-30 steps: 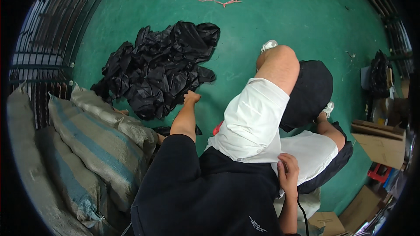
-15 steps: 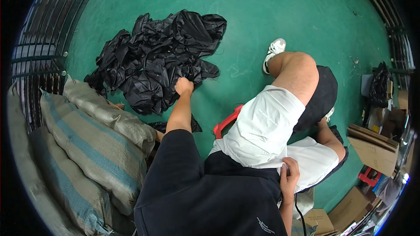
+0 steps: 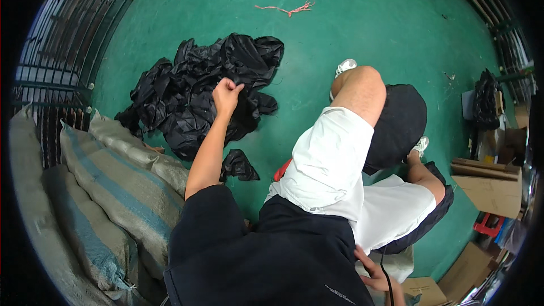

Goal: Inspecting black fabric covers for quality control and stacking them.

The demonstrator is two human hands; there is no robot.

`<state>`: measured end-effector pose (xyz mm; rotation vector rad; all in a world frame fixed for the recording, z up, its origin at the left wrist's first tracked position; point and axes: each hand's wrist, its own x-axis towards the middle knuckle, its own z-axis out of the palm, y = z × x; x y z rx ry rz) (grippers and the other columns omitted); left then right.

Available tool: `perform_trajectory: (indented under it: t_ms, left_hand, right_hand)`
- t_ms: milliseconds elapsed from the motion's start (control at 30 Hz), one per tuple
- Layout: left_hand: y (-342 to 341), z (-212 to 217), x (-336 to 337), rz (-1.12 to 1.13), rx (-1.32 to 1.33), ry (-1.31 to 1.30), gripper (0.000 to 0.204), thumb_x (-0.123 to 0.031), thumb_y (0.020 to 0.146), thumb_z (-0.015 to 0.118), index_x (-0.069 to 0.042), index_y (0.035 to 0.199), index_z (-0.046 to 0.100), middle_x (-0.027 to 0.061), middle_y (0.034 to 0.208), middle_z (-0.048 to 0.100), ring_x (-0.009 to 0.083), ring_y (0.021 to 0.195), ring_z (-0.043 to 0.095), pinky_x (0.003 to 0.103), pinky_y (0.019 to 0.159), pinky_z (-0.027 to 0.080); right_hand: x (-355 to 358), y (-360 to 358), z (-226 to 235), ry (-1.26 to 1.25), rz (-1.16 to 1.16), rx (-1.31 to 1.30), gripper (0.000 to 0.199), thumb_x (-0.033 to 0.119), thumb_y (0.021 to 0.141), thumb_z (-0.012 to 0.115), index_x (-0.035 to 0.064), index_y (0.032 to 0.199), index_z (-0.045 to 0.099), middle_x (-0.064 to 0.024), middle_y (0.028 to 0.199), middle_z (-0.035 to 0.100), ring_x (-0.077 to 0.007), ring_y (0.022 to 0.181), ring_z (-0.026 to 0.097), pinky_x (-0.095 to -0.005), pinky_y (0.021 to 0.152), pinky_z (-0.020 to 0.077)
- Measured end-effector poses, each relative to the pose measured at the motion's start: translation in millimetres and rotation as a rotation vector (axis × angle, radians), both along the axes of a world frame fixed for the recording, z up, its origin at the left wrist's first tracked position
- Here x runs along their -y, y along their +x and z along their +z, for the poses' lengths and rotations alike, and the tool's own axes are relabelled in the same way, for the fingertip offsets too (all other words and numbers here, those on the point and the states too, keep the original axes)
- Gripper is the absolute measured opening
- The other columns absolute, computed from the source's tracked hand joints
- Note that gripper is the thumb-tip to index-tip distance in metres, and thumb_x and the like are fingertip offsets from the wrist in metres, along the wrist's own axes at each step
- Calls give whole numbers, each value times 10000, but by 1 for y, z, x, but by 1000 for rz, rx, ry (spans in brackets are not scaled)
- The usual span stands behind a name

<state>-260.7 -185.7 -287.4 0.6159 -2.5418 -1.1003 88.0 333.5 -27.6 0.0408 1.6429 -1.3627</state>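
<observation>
A heap of crumpled, shiny black sheeting, perhaps plastic bags, lies on the green floor ahead and to the left. Over its near right part is my left hand, fingers curled in and thumb near the index finger; whatever they may hold cannot be made out. A smaller black scrap lies nearer, apart from the heap. My right hand rests by my right hip at the edge of my white shorts, its fingers apart, with a thin black cord beside it. Between my legs stands a bulky black rounded thing.
Full woven sacks with blue stripes line the left, below a metal rack. Pink string lies on the floor ahead. Cardboard boxes, a black plastic bag and a red stool stand at the right. Something red shows beside my thigh.
My left hand has risen off the near edge of the heap and moved forward over it. My right hand has shifted back along my hip, its fingers spreading. The view has tilted.
</observation>
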Motion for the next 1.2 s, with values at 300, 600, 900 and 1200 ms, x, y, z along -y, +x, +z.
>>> perform_trajectory:
  t_ms: [300, 600, 900, 1200]
  left_hand:
    - [-162, 164, -205, -493, -385, 179, 388, -180, 640, 869, -39, 623, 509, 51, 570, 526, 144, 537, 469, 320, 518, 419]
    - [-157, 207, -478, -1075, -282, 241, 316, -214, 638, 833, -58, 636, 558, 106, 604, 608, 259, 574, 602, 376, 550, 471]
    - [-131, 105, -551, -1333, 166, 171, 254, -186, 658, 751, -33, 626, 551, 125, 614, 605, 270, 586, 603, 398, 551, 467]
    - [-133, 80, -590, -1466, 272, -493, 242, -168, 691, 664, -55, 891, 740, 147, 928, 717, 308, 889, 698, 403, 729, 554]
  right_hand:
    - [-200, -51, -15, 421, -176, -37, 198, -26, 851, 577, 19, 1043, 604, -68, 859, 670, -174, 794, 667, -292, 702, 553]
    - [-146, -302, -82, 262, -849, -963, 655, 111, 862, 682, 78, 1443, 382, -132, 1412, 464, -250, 1296, 452, -363, 1057, 373]
    - [-129, -345, -190, 511, -1131, -763, 668, 150, 822, 740, -5, 1370, 389, -150, 1289, 514, -285, 1196, 503, -382, 1036, 381]
    - [-8, -316, -74, 227, -408, -1396, 470, 332, 729, 770, 36, 1062, 621, -154, 1213, 579, -370, 1229, 493, -533, 1074, 252]
